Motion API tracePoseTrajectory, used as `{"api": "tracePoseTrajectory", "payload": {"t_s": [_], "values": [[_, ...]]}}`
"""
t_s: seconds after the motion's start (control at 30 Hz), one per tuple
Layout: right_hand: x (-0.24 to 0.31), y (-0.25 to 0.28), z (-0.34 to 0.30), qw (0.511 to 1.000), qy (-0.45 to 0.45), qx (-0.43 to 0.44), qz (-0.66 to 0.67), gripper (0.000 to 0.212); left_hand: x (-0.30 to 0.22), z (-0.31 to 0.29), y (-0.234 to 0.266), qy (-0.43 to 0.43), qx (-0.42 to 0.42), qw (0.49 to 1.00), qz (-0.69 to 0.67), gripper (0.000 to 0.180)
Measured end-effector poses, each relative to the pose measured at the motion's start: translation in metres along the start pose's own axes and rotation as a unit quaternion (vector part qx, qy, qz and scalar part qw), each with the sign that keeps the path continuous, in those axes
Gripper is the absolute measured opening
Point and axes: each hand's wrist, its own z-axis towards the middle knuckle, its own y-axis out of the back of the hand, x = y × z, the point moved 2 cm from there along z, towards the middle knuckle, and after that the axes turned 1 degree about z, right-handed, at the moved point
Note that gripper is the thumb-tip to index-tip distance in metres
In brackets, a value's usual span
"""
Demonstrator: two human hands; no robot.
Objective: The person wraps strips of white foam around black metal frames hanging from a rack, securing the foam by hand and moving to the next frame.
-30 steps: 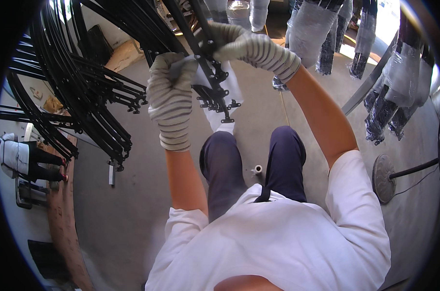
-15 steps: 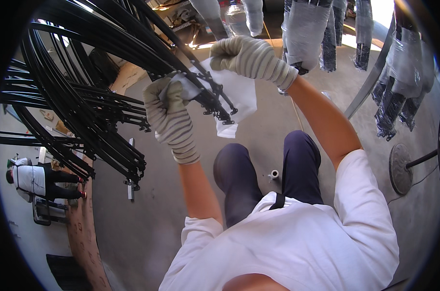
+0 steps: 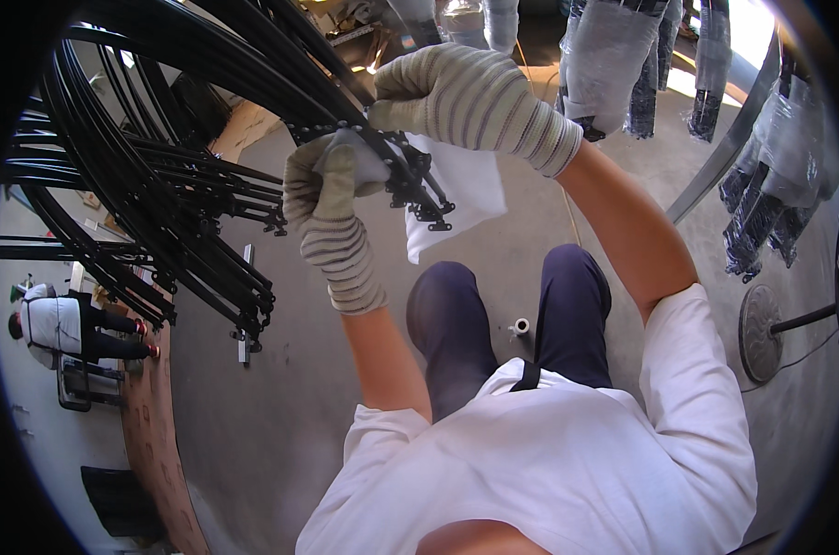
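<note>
Both my hands wear cream knit gloves with grey stripes. My left hand (image 3: pixel 332 222) is closed, its thumb pressing a thin white sheet (image 3: pixel 458 196) against a bundle of black metal bars (image 3: pixel 318 106). Part of the sheet lies over the bars beside that thumb, and the rest hangs below them. Small brackets (image 3: pixel 418 180) show at the bundle's near end. From the far right side my right hand (image 3: pixel 470 100) reaches over, with curled fingers against the bars. Its fingertips are hidden, so what they grip does not show.
More curved black bars (image 3: pixel 142 185) hang at the left. Plastic-wrapped bundles (image 3: pixel 614 65) hang at the far right, with others (image 3: pixel 776 176) nearer. A round stand base (image 3: pixel 760 333) is at right. A white roll (image 3: pixel 520 326) is by my knees. Another person (image 3: pixel 63 319) works far left.
My right hand has moved left and closer to the black bars. The white sheet's loose part has shifted and hangs differently below them. My left hand stays closed at almost the same place.
</note>
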Motion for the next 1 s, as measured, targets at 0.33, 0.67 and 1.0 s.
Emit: {"api": "tracePoseTrajectory", "payload": {"t_s": [0.33,0.67,1.0], "values": [[-0.004,-0.008,-0.004,0.996,0.037,0.02,0.082,0.017,0.0,-0.002,-0.003,-0.025,0.035,0.996,0.072,0.037],[-0.01,-0.031,-0.002,0.966,0.005,-0.031,0.257,0.022,0.014,0.016,0.026,-0.045,0.065,0.99,0.117,0.034],[-0.02,-0.037,0.007,0.969,0.015,0.024,0.246,0.03,-0.024,0.019,0.005,-0.079,0.058,0.937,0.335,0.022]]}}
